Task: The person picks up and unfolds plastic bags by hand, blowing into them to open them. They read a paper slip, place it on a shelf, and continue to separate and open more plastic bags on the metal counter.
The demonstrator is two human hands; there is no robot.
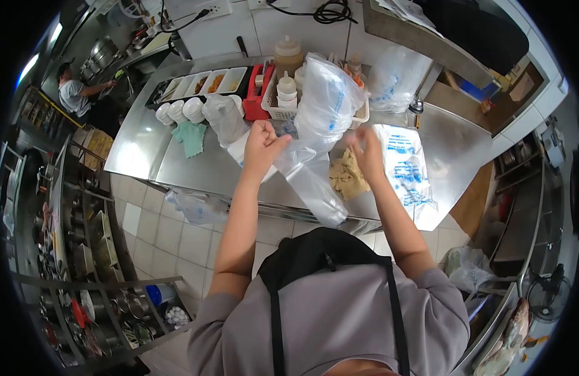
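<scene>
My left hand (264, 149) is closed at the edge of a clear plastic bag (314, 188), which trails across the counter and over its front edge. My right hand (366, 153) is raised beside a crumpled tan cloth (347, 175); its fingers are smeared by motion, and I cannot make out anything in them. Between and behind both hands rises a large bundle of clear bags (329, 97) with blue print. To the right of my right hand lies a flat stack of white bags with blue print (402, 166).
On the steel counter (145, 141) stand a tray of food containers (202, 84), stacked white lids (192, 109), a green cloth (189, 138), a red holder (258, 94) and a basket with squeeze bottles (286, 94). A shelf (427, 41) overhangs the right. Another person (76, 94) stands far left.
</scene>
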